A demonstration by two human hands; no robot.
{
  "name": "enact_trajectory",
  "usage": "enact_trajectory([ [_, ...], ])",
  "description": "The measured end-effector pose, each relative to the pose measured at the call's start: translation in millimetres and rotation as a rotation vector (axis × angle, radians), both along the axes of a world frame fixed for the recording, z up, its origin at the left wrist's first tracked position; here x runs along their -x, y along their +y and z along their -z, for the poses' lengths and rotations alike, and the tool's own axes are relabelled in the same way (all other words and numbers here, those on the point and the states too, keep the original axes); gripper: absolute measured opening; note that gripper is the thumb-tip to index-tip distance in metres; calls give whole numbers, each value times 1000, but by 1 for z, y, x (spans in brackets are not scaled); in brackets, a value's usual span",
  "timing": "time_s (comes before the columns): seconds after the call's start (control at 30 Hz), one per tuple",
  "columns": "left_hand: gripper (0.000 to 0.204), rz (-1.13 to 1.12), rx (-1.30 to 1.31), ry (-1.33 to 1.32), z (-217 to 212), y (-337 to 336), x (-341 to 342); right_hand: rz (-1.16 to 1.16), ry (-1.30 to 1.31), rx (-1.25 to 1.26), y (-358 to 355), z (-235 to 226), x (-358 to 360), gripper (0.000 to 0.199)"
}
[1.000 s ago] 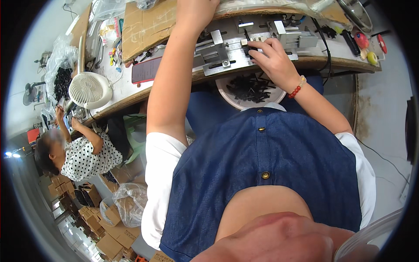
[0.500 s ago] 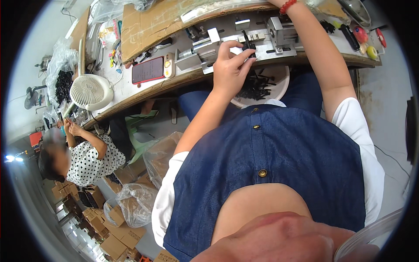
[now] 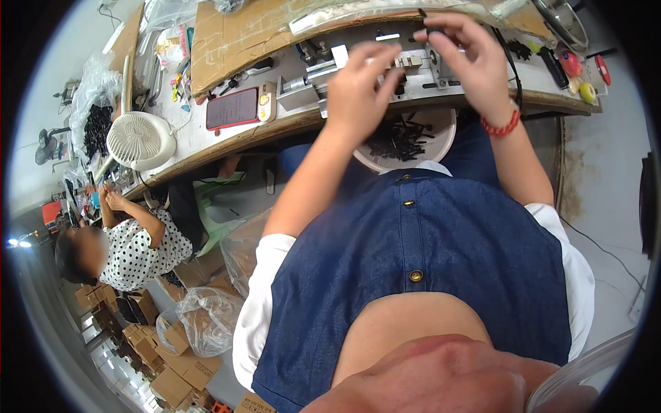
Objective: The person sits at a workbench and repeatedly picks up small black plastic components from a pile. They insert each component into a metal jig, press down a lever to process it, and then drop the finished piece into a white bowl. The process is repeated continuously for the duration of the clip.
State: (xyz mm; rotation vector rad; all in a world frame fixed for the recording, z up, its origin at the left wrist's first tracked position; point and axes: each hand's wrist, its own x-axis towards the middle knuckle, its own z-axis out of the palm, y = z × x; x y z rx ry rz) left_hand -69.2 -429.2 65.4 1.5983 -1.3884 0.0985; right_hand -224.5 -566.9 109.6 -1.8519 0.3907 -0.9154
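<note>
One slim black piece [image 3: 423, 13] sits pinched between the fingers of our right hand [image 3: 476, 60], near the right part of the metal fixture [image 3: 421, 85]. We see our left hand [image 3: 359, 86] blurred over the fixture's middle, thumb and forefinger apart; whether they touch anything, we cannot tell. Below, a pale basin [image 3: 449, 134] holds black strips [image 3: 406, 141]. A phone [image 3: 233, 110] lies farther left, then a white fan [image 3: 141, 141].
</note>
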Motion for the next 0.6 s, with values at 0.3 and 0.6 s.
enact_trajectory([
  [0.3,34,-165,-129,-452,-44,-124,-98,-31,245,771,35,59,8,27],
  [0.6,27,-90,-223,-346,-52,-123,-94,-15,267,859,26,70,2,33],
])
